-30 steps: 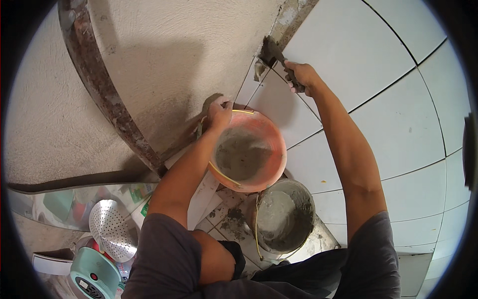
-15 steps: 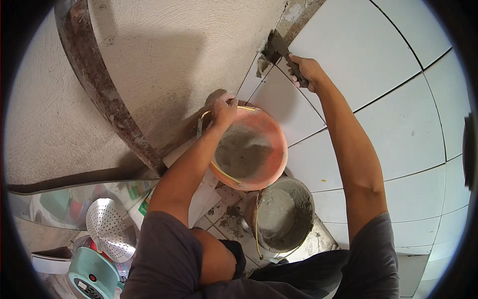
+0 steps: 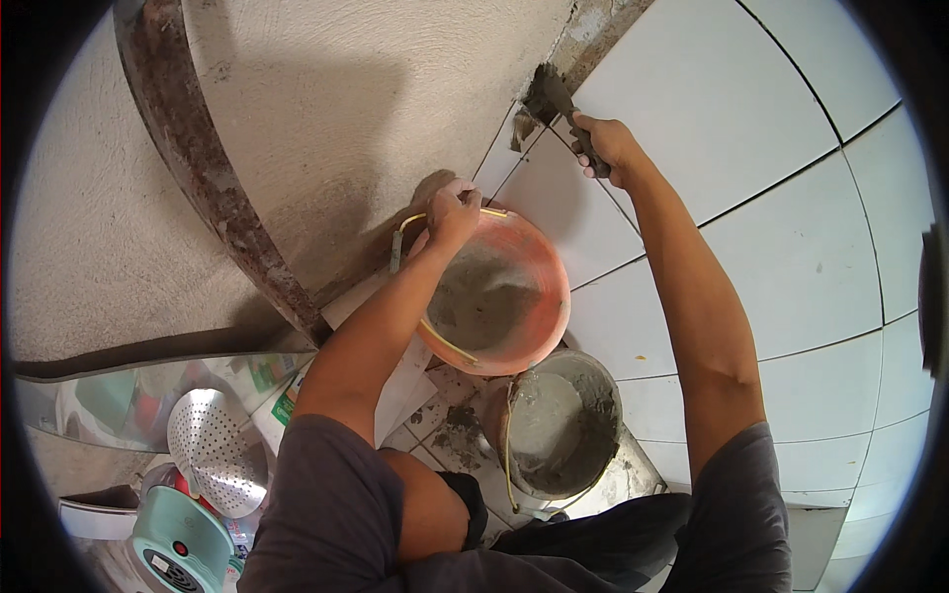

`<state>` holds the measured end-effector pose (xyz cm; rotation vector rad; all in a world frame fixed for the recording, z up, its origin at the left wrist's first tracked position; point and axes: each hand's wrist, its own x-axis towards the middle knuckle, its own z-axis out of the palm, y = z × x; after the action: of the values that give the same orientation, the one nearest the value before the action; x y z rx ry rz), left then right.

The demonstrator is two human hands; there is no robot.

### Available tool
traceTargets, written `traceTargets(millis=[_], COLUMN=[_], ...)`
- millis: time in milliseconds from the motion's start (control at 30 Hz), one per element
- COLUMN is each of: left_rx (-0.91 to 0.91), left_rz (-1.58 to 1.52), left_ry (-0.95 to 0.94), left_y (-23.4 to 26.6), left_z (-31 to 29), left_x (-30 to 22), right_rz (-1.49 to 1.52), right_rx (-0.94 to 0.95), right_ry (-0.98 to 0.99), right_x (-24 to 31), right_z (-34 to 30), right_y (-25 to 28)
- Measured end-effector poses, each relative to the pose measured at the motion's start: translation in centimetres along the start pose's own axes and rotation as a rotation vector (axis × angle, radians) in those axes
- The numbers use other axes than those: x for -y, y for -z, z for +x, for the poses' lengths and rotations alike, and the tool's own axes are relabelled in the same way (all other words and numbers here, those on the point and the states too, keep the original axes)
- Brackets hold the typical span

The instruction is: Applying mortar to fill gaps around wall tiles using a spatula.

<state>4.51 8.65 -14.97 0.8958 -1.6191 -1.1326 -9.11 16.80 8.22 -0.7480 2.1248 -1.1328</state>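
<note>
My right hand (image 3: 610, 153) is closed round the handle of a mortar-coated putty knife (image 3: 581, 130). The knife's blade end lies against a dark patch of wet mortar (image 3: 541, 97), in a gap at the corner between the white tiles and the plastered wall. My left hand (image 3: 455, 212) has its fingers curled at the far rim of an orange bucket (image 3: 547, 259), beside the yellow wire handle; its fingertips are partly hidden. Grey mortar (image 3: 484, 301) lies inside that bucket. Just nearer stands a dark bucket (image 3: 605, 410) holding wet grey mix (image 3: 549, 420).
A rusty curved metal strip (image 3: 203, 188) leans along the plastered wall (image 3: 306, 99) at left. At lower left are a perforated metal strainer (image 3: 213, 450) and a mint-green appliance (image 3: 178, 529). White tiles (image 3: 781, 257) cover the right side. Mortar splashes (image 3: 460, 435) mark the floor.
My left hand has shifted slightly to the right along the bucket's rim. My right hand and the putty knife have moved a little, with the blade still at the mortar patch.
</note>
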Motion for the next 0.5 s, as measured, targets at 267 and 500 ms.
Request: traceTargets(millis=[267, 500], left_rx=[0.002, 0.015], left_rz=[-0.001, 0.022], left_ry=[-0.011, -0.035], left_y=[-0.3, -0.2], left_z=[-0.2, -0.6], left_x=[0.0, -1.1], right_rz=[0.057, 0.040], right_rx=[0.006, 0.024], right_ry=[0.043, 0.042], right_x=[0.6, 0.5], right_z=[-0.4, -0.2], right_y=[-0.3, 0.1])
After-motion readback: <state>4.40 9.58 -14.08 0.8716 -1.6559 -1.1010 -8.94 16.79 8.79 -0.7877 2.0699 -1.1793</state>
